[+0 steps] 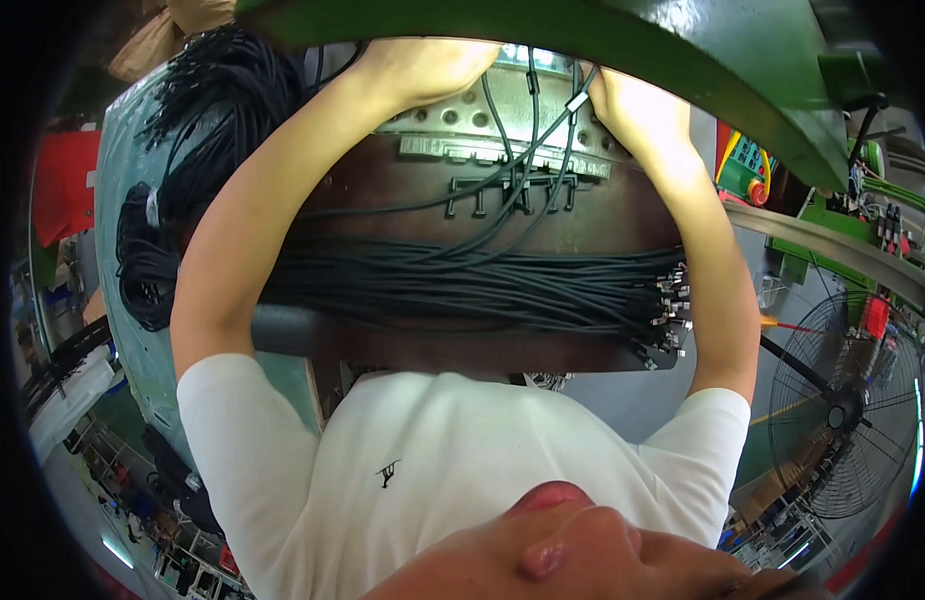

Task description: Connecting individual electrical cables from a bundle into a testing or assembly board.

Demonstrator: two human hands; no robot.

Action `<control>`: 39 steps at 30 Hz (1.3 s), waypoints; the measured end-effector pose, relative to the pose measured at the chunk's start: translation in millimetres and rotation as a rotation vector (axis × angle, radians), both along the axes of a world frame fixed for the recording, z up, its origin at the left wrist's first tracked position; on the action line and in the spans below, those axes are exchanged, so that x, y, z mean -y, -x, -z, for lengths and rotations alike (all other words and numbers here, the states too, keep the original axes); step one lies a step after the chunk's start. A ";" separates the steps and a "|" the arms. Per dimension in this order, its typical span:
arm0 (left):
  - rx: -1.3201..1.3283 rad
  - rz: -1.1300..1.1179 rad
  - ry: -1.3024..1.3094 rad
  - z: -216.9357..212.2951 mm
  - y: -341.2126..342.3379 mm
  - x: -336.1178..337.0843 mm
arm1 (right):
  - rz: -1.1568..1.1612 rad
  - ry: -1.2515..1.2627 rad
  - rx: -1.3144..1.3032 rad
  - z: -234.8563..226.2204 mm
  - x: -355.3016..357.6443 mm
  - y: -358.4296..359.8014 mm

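Note:
My left hand [433,68] and my right hand [638,105] reach forward to a metal plate with holes [451,118]. A green machine beam [583,35] hides the fingers of both, so any grip is out of sight. Several black cables [536,110] run up between the hands, one with a small pale fitting [578,101] beside my right hand. A toothed metal bar [453,150] lies along the plate's near edge. Closer to me is a black comb-shaped plastic piece [513,183], crossed by cables. Below it, between my forearms, stretches a thick bundle of black cables [453,290], metal ends at the right.
More black cables lie coiled [228,90] on a pale green table [133,130] at the left. On the right are a control box with a red button [751,170] and a caged black fan [838,410]. The green beam arches over the work area.

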State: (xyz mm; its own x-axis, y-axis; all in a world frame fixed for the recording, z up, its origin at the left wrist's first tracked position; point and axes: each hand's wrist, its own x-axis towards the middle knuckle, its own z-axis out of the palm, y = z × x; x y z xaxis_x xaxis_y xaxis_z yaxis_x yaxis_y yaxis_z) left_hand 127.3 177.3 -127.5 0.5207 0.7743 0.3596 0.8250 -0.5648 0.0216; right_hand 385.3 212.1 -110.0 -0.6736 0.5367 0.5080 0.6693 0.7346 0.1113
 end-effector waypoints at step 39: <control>0.474 -0.734 0.878 62.7 8.8 338.7 | 0.607 0.870 -0.714 139.9 328.4 -188.4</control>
